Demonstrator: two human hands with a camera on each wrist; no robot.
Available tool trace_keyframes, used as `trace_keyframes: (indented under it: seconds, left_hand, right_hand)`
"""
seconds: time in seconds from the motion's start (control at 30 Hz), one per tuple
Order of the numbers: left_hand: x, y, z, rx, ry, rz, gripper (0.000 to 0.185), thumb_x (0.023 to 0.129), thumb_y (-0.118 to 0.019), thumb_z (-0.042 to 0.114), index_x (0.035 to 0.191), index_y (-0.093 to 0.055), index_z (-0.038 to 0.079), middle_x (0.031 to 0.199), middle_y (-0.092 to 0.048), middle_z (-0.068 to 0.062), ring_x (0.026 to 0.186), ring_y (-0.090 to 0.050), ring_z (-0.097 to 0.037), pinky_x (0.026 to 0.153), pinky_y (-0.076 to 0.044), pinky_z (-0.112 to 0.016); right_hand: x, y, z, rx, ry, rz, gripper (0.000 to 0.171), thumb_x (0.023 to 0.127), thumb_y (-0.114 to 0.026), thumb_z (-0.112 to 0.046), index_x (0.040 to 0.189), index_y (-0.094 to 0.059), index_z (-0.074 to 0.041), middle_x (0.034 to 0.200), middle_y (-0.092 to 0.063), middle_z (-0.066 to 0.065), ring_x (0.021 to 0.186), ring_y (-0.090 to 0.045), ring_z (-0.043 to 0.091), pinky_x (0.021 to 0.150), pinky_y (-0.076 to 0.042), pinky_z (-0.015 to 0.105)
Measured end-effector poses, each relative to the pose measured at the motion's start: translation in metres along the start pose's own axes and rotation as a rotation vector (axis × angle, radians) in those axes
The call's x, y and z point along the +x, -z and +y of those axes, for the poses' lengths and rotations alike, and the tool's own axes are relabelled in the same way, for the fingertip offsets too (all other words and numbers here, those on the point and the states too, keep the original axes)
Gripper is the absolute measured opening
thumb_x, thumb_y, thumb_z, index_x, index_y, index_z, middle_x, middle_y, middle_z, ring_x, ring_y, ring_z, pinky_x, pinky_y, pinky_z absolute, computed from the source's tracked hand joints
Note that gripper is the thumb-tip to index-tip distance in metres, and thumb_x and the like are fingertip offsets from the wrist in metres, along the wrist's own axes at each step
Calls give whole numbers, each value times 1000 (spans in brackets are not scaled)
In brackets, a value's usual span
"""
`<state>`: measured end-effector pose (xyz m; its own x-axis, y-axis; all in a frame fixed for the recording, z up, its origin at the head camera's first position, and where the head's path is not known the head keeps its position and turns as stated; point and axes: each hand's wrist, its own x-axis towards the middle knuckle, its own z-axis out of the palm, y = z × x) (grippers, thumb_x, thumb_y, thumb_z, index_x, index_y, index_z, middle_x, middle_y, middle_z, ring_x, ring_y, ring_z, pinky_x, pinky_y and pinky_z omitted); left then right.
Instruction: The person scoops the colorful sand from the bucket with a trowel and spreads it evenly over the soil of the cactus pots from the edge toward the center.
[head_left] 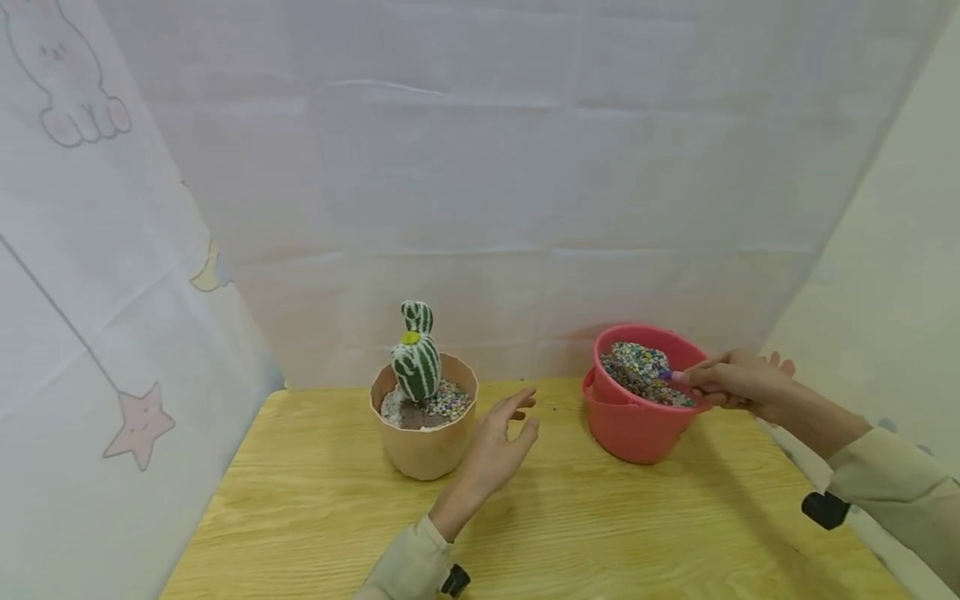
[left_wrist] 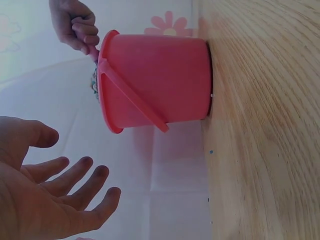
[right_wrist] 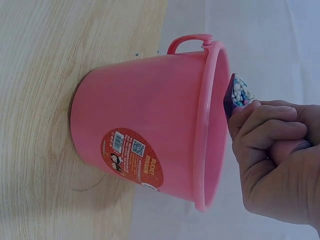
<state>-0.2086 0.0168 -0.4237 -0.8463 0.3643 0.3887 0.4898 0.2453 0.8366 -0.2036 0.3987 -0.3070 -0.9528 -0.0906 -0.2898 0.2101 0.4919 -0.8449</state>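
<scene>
My right hand grips the pink handle of a small shovel whose dark blade carries a heap of coloured pebbles. The shovel is at the mouth of a pink bucket, which has more pebbles inside. My left hand is held in the air with fingers spread, beside a beige pot; nothing is in it. In the pot stands a striped green cactus with a yellow flower. White and coloured pebbles lie around its base, with a brown patch of soil showing at the front.
Both containers stand on a wooden table, near its back edge. A pale cloth wall rises behind. The bucket's handle hangs down its side. Stray pebbles lie on the table between bucket and pot.
</scene>
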Motion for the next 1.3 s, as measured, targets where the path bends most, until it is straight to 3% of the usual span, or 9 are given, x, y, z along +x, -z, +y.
trace_keyframes:
  seconds: [0.33, 0.53, 0.77, 1.3]
  left_hand:
    - [0, 0, -6, -2, -6, -3, 47, 105, -59, 27, 150, -52, 19, 135, -61, -4, 116, -59, -29, 94, -47, -50]
    - [-4, 4, -7, -1, 5, -1, 46, 105, -59, 25, 149, -53, 18, 135, -62, -5, 115, -59, -25, 93, -47, -49]
    - [-7, 8, -13, 0, 3, 1, 43, 104, -59, 20, 147, -55, 16, 133, -62, -7, 114, -60, -27, 92, -47, -52]
    - [-16, 21, -21, 37, 10, 28, 41, 103, -61, 15, 144, -58, 14, 129, -65, -7, 111, -63, -30, 89, -49, -52]
  right_hand:
    - [-5, -2, -4, 9, -5, 30, 36, 99, -70, -34, 92, -73, 1, 61, -53, 3, 47, -36, 9, 45, -29, 23]
    - [-7, -4, -7, -1, 16, 2, 37, 100, -68, -32, 86, -71, 1, 59, -47, 3, 47, -32, 10, 45, -27, 25]
    - [-8, -6, -9, 24, 0, 0, 36, 100, -69, -33, 91, -73, 2, 62, -54, 4, 47, -34, 9, 44, -28, 23]
    - [-8, -14, -16, 34, -13, -12, 39, 96, -74, -32, 81, -68, 3, 61, -49, 4, 48, -35, 12, 46, -28, 24]
